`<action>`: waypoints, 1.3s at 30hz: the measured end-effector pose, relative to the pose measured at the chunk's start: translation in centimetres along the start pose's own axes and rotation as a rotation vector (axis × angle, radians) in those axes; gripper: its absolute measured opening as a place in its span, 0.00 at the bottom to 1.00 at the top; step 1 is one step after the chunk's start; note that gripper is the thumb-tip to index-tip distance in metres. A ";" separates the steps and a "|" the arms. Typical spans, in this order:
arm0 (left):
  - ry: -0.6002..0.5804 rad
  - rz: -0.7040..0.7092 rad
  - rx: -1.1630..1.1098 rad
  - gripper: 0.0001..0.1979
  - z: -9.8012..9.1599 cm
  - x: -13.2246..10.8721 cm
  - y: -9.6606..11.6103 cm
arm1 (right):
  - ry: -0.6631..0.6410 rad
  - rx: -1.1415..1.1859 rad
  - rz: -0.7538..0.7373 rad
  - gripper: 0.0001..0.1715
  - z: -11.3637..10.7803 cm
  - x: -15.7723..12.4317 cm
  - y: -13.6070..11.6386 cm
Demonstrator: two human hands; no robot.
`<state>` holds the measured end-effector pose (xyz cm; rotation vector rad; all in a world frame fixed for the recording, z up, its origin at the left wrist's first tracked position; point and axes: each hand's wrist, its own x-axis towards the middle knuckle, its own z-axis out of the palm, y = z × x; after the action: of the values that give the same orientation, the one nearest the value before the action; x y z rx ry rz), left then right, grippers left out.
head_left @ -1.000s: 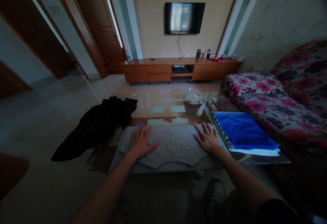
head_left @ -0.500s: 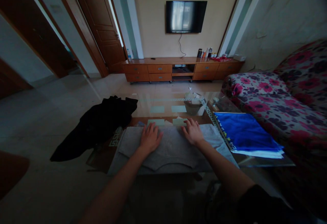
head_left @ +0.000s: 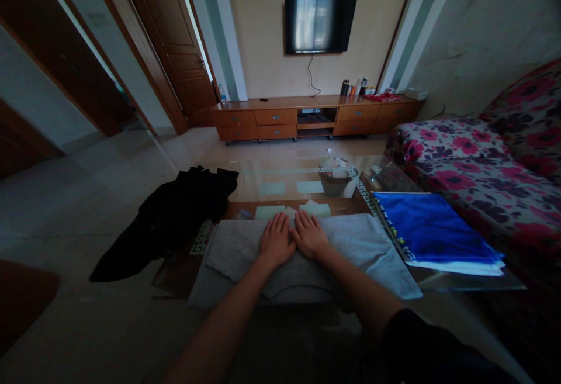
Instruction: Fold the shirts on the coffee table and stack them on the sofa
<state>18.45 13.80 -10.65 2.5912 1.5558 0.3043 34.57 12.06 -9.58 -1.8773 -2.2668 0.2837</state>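
A grey shirt (head_left: 355,244) lies folded over on the near part of the glass table (head_left: 249,180), its curved neckline towards me and its lower edge by the table's front. My left hand (head_left: 277,239) rests flat on the middle of the cloth, fingers stretched out and pointing away from me. Close beside it, my right hand (head_left: 309,234) also lies flat on the shirt, the two thumbs about touching. Neither hand grips anything.
Black clothing (head_left: 170,214) is heaped at the table's left edge. On the right lies a stack of folded blue and white cloth (head_left: 433,226). A small bin (head_left: 335,180) shows near the table's far right corner. A flowered sofa (head_left: 464,168) stands at the right.
Both hands have moved inward over the grey shirt, from well apart to side by side at its middle. The shirt's folded shape looks much the same.
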 end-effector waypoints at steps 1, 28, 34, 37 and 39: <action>0.012 -0.020 0.010 0.38 -0.1 -0.2 -0.1 | 0.009 -0.001 0.008 0.46 0.0 -0.1 0.2; 0.043 -0.381 0.228 0.45 -4.4 -6.0 -11.1 | 0.090 -0.246 0.390 0.49 -2.7 -8.5 14.2; 0.007 -0.354 0.221 0.48 -5.2 -6.6 -12.9 | 0.098 -0.185 0.400 0.53 -2.5 -8.9 15.5; 0.019 -0.319 0.218 0.48 -4.9 -6.6 -13.8 | 0.102 -0.192 0.341 0.53 -2.4 -9.3 16.6; 0.039 -0.299 0.221 0.46 -4.8 -6.7 -14.0 | 0.118 -0.205 0.334 0.51 -2.6 -9.6 16.8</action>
<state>2.27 14.46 -9.41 2.4614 2.0643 0.1631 52.91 5.81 -11.71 -2.3088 -1.9643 -0.0176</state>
